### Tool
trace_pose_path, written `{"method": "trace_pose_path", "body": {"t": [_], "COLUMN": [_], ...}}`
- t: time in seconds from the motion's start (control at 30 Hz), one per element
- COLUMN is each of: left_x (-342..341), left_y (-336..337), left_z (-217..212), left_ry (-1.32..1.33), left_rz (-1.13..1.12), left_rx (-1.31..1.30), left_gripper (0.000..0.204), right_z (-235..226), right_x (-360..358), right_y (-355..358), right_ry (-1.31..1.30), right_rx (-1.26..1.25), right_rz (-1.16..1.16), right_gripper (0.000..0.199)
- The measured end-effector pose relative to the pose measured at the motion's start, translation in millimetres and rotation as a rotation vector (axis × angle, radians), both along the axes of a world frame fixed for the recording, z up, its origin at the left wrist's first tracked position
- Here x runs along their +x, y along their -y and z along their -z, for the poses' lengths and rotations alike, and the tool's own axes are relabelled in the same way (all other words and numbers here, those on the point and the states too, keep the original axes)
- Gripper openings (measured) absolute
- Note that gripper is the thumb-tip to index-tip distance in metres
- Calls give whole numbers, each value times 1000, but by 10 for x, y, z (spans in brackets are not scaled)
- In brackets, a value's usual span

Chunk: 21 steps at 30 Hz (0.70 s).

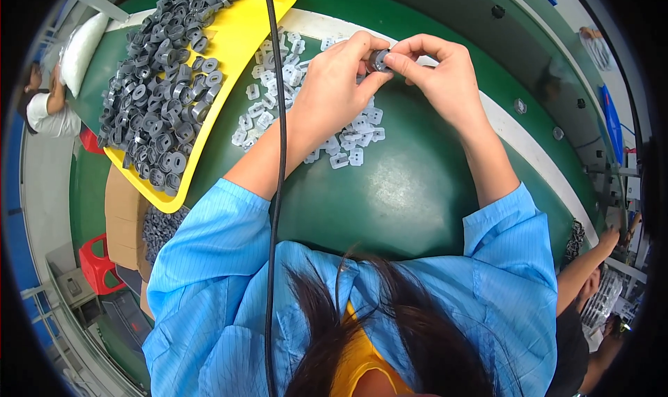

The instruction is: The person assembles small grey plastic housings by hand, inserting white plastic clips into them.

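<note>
- Small grey part [379,59] is pinched btwn both hands, left hand [334,91] & right hand [438,77], grips pressed together on it.
- If pinch is loosened, part could be dropped into white clips [306,112] on the green surface [390,188].

**Tray to the left, loose parts in the middle**

On the table [417,188], a tray [257,21] heaped with ring-shaped parts [163,84] lies far left. Small flat pieces [278,84] are scattered just right of it. A cardboard box [125,216] sits near left, below the table's edge.

Surface: green table [390,195], centre of the frame
Upper left: yellow tray [240,45] of grey parts
Upper centre: loose white clips [271,98]
</note>
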<state>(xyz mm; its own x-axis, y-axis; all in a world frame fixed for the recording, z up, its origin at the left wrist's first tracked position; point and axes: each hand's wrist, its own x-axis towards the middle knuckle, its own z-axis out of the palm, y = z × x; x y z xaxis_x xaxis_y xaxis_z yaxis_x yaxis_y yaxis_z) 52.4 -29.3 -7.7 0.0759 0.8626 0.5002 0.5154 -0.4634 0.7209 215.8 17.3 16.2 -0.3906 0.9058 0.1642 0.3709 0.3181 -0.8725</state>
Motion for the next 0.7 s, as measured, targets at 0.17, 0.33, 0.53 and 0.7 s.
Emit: {"method": "trace_pose_path", "body": {"t": [0.17, 0.33, 0.53, 0.7], "left_x": [-10, -148, -190, -166], "left_y": [-1, -34, -29, -104], "left_z": [37, -69, -13, 10], "left_ry": [-219, -154, -184, -109], "left_rz": [125, 214, 323, 280], "left_rx": [117, -95, -84, 18], "left_gripper": [34, 38, 39, 38], "right_z": [3, -33, -1, -56], "right_x": [116, 155, 119, 104], "right_y": [-90, -120, -102, -8], "right_ry": [-191, -153, 80, -58], "right_rx": [-381, -558, -323, -211], "right_rz": [-143, -302, -369, -269], "right_gripper": [21, 18, 13, 19]}}
